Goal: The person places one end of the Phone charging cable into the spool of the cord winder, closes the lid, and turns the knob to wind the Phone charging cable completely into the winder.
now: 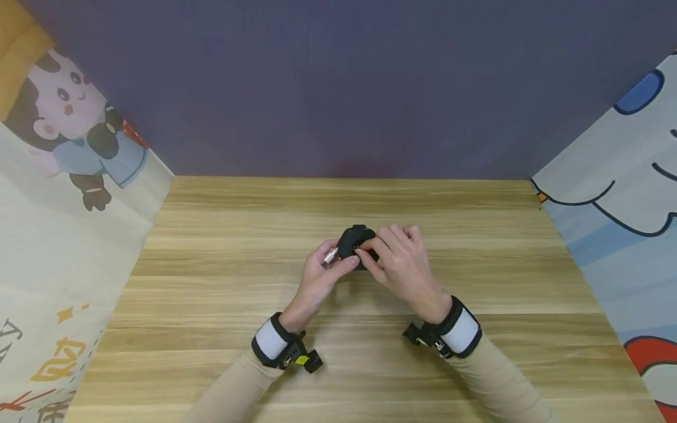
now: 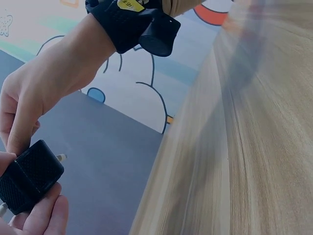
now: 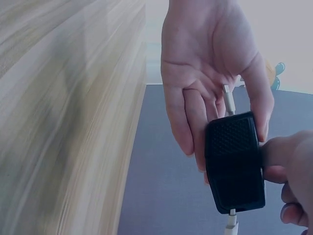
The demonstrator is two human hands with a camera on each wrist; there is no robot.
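Both hands hold a small black cable case [image 1: 350, 239] above the wooden table. It has a rounded face in the head view and a ribbed, boxy edge in the right wrist view. My left hand [image 1: 313, 281] grips it from the left, thumb on the near side and fingers behind. With thumb and forefinger, my right hand [image 1: 404, 263] pinches at the middle of its face; the fingertips hide the exact spot. A white cable plug [image 3: 229, 99] sticks out toward the left palm, and a second white plug [image 3: 232, 224] shows at the opposite end.
The wood-grain table [image 1: 233, 235] lies beneath both hands. A dark blue-grey panel [image 1: 338, 88] stands along its back edge. Cartoon-printed panels flank it, one on the left [image 1: 69, 247] and one on the right [image 1: 608, 223]. Each wrist wears a strapped camera.
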